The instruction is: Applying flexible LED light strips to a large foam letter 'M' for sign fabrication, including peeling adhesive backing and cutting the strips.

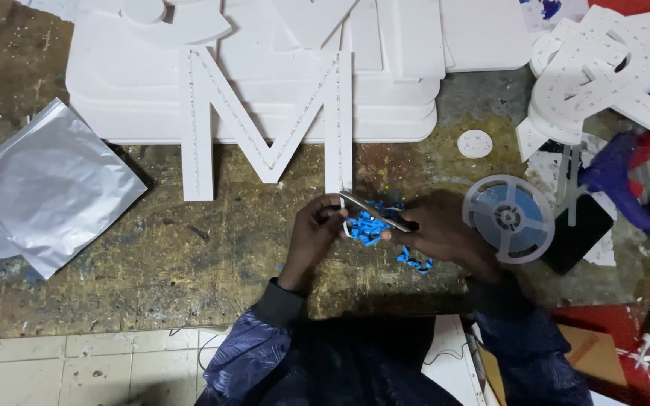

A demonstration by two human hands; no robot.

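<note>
Holding scissors (374, 212) in right hand (445, 237), blades over blue strip pieces (366, 225) | left hand (314, 229) pinching the same blue pieces | both at desk (189, 248) centre, just below white letter (268, 120) | empty reel (509, 218) right | silver bag (50, 184) left

Worn workbench scene: the left hand (314, 229) and right hand (441, 237) are covering part of the tangled blue strip (370, 224); stacked white foam letter boards (385, 68) are running off the top edge; a crumpled silver foil bag (50, 184) is being cropped at left.
</note>
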